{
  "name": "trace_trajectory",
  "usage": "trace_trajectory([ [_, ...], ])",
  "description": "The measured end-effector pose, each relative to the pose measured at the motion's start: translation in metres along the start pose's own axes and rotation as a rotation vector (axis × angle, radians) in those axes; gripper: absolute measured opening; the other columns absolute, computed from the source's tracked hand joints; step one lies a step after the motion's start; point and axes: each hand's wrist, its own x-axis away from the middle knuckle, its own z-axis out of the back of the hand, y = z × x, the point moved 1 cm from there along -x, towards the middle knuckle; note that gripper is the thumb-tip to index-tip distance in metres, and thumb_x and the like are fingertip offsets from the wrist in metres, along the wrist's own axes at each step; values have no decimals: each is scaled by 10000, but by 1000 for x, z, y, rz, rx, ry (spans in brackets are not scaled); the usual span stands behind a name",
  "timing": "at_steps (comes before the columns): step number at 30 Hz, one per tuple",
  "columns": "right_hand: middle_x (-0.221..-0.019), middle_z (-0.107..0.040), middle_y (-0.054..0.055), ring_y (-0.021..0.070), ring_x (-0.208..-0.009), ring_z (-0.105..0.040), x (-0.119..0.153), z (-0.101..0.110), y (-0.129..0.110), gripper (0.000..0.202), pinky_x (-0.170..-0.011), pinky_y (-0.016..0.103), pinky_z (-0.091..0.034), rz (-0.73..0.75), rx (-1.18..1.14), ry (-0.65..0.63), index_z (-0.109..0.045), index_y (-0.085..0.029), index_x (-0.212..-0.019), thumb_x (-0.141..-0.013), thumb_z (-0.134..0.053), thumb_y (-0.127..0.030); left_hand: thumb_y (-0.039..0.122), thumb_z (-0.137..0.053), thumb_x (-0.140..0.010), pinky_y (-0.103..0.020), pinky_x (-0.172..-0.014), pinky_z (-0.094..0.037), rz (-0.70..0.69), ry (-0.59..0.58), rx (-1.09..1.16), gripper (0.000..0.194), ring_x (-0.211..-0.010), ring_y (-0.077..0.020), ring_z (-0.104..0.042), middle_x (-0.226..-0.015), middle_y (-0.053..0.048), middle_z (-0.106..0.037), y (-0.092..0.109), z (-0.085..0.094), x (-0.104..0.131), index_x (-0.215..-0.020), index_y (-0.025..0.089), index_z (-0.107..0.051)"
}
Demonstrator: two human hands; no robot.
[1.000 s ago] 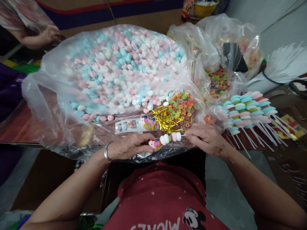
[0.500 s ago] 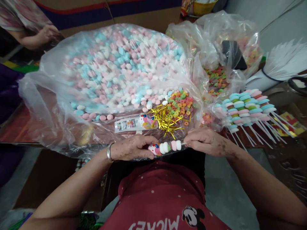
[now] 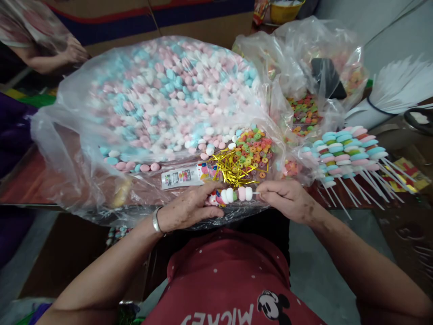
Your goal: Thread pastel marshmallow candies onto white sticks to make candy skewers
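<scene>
A marshmallow skewer with white and pink pieces and a bit of green lies across the front of the table, between my two hands. My right hand pinches its white stick at the right end. At the other end, my left hand is closed on a printed plastic bag, whose mouth meets the first marshmallows. How far the skewer reaches inside is hidden by my fingers. Just beyond lie gold twist ties and a flat printed bag.
A large clear bag of marshmallows fills the table's middle. Loose cereal rings lie by its right edge. Finished-looking marshmallow skewers are stacked at right, near a container of white sticks. A phone rests on bags. Another person's hand shows upper left.
Both hands have moved away from my body and slightly left, carrying the skewer and the printed bag with them. The heap of twist ties and the stacked skewers stay put.
</scene>
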Motion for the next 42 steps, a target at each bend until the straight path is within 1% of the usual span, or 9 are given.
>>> trace_trajectory([
  [3,-610,-551,-27,91,-564,-494,-1,13,0,255,-533,200,-369,-10,22,-44,-596,-173,-699,-880,-423,-225,460,-626,-881,-222,-652,-418,28,-69,16,379,-713,-137,-557,-847,-4,-643,2,8,3,-1115,163,-605],
  [8,-644,-586,-13,90,-597,-515,-5,20,0,248,-590,209,-372,120,113,-183,-610,-165,-702,-854,-417,-197,480,-641,-862,-210,-643,-428,25,-196,135,373,-729,-139,-574,-843,-12,-666,-6,13,8,-1031,148,-639],
  [17,-609,-539,-36,97,-577,-491,-9,19,-4,264,-558,218,-346,-114,65,-190,-587,-178,-690,-872,-415,-264,470,-611,-885,-238,-691,-452,24,-85,53,361,-773,-153,-606,-902,-24,-678,-13,11,8,-1080,167,-624],
  [19,-630,-556,-28,99,-592,-495,-11,14,-1,271,-570,223,-340,-45,112,-194,-591,-176,-707,-895,-410,-247,464,-610,-889,-241,-699,-450,2,-61,36,357,-786,-155,-612,-928,-29,-676,-13,8,6,-1094,172,-613],
  [24,-686,-597,13,139,-677,-459,-19,-8,6,280,-683,285,-323,425,497,-182,-602,-171,-760,-966,-413,-193,442,-612,-896,-215,-596,-387,-83,-108,34,337,-656,-123,-552,-777,8,-622,-14,-2,-1,-1096,173,-582],
  [27,-699,-600,18,157,-679,-427,-24,-23,6,273,-678,305,-293,578,653,-136,-607,-172,-794,-985,-411,-174,431,-619,-895,-219,-596,-369,-119,-133,74,320,-631,-114,-519,-759,17,-597,-12,-9,-6,-1069,166,-574],
  [33,-674,-580,10,165,-652,-399,-28,-31,0,279,-645,316,-254,669,696,-69,-596,-173,-776,-990,-417,-157,486,-622,-872,-249,-659,-393,-62,-132,159,349,-726,-147,-527,-835,-14,-599,-3,-14,-14,-991,159,-586],
  [37,-677,-574,10,168,-691,-407,-27,-16,-5,252,-672,312,-264,649,725,-69,-601,-172,-794,-991,-445,-183,524,-686,-801,-248,-666,-406,128,-123,250,437,-767,-157,-522,-855,-4,-594,-3,-8,-7,-1027,165,-583],
  [42,-688,-570,12,167,-716,-401,-26,4,-7,265,-698,310,-262,630,728,-139,-601,-172,-803,-1001,-428,-198,518,-664,-806,-206,-498,-357,328,-357,428,389,-531,-100,-478,-640,58,-490,-9,-7,11,-926,163,-558],
])
